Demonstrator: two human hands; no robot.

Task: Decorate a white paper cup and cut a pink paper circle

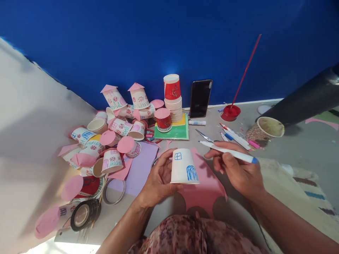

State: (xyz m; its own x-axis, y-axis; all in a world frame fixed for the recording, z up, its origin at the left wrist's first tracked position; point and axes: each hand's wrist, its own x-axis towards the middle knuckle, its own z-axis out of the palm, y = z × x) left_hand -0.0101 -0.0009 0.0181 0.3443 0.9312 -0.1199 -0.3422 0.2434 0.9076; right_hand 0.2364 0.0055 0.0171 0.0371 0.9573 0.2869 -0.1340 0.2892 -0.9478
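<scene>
The white paper cup [184,166] was in the left hand [160,178], in front of the person's body and above the pink paper [203,188]. The fingers of this hand were bent around the left side of the cup, and its thumb lay low, near the wide rim. The cup was held upside down, with its narrow end up and its long axis almost upright, only a little tilted. Its decorated side was turned to the person, and there one could see a blue window drawing [178,156] at upper left and a blue arched drawing [192,173] at lower right. The right hand [237,171] was to the right of the cup, well apart from it, and it held a white marker [222,148] between the thumb and the fingers. The marker lay in a slanting way: its tip pointed leftward, to the side of the cup, while its blue end was lower and to the right. The tip was near the upper right edge of the cup, but they did not seem to touch. Thus the left hand was the nearer one, in contact with the cup, and only the marker's tip bridged most of the space from the right hand.
</scene>
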